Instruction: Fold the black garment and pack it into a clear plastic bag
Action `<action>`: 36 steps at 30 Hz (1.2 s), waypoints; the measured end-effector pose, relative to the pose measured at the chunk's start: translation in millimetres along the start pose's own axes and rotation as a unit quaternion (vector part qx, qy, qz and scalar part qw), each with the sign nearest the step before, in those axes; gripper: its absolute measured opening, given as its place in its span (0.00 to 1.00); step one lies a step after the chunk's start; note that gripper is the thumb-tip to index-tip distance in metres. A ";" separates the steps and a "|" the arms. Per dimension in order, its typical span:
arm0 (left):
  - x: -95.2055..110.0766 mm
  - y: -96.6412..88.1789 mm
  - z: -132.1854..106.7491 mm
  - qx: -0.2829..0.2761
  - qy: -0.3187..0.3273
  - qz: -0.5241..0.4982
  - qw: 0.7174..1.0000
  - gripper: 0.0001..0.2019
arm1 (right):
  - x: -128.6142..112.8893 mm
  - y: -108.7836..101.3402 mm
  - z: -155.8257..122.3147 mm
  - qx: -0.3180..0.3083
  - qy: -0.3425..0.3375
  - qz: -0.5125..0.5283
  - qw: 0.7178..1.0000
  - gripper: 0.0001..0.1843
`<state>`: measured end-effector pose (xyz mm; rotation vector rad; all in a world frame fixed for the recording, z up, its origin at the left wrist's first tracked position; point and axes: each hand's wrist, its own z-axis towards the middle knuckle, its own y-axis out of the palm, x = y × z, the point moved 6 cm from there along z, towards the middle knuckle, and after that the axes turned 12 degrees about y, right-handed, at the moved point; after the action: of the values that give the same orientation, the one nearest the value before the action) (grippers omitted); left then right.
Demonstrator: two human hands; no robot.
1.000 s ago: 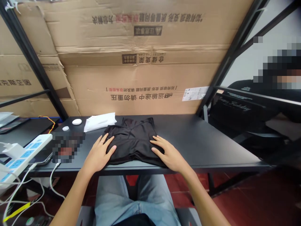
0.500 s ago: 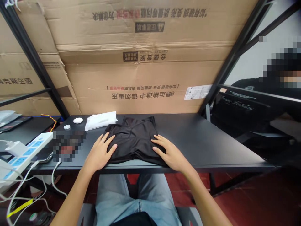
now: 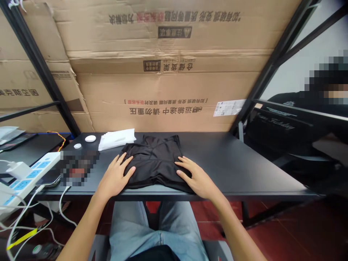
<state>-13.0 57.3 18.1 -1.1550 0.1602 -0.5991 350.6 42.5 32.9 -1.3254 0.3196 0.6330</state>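
We see the left hand [image 3: 115, 177] laid flat on the left edge of the black cloth [image 3: 154, 165], fingers spread, and the right hand [image 3: 197, 177] lying in much the same way on its right edge. Neither grips anything; we judge that the palms rest there to steady the fabric from both sides. The cloth lies near the front edge of the desk [image 3: 231, 163], straight ahead of the jeans [image 3: 160, 237], presumably so that both arms reach it evenly. It is creased, and whether it is folded or merely bunched we cannot tell.

By the cloth's far left corner sit the papers [image 3: 116, 139], loosely stacked, probably set aside there to leave room for the hands. Further left of the cloth are a white oval case [image 3: 90, 138] and a small white cap [image 3: 77, 145], then a blurred patch we cannot make out. Past that lies a phone [image 3: 51, 177] by the power strip [image 3: 34, 174]; a cable [image 3: 40, 187] meets its near end, likely for charging.

Behind the cloth stands the cardboard [image 3: 168, 87], its printing upside down, so we suppose it is reused packing serving as a screen. Well right of the cloth, beyond the frame [image 3: 258, 87], is a person [image 3: 320, 103] in black.
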 end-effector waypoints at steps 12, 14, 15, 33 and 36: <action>3.5 -3.1 0.0 -0.001 -0.007 0.000 1.000 0.32 | -1.6 -0.8 0.6 -0.004 0.002 -0.002 1.000 0.26; 3.7 -3.6 0.0 0.001 -0.006 0.002 1.000 0.32 | -2.0 -1.1 0.5 -0.004 0.002 -0.001 1.000 0.26; 3.8 -3.8 0.0 0.002 -0.006 0.003 1.000 0.32 | -2.1 -1.1 0.5 -0.004 0.003 0.000 1.000 0.26; 3.3 -3.5 0.9 0.013 0.002 0.003 1.000 0.31 | 0.7 0.1 1.8 0.004 -0.005 0.007 1.000 0.24; 3.7 -2.4 0.0 0.018 0.005 -0.010 1.000 0.33 | -0.6 1.3 -0.8 0.010 -0.012 0.007 1.000 0.24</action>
<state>-10.9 54.7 20.9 -1.1207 0.1454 -0.6237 349.5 41.7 32.0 -1.2963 0.3155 0.6556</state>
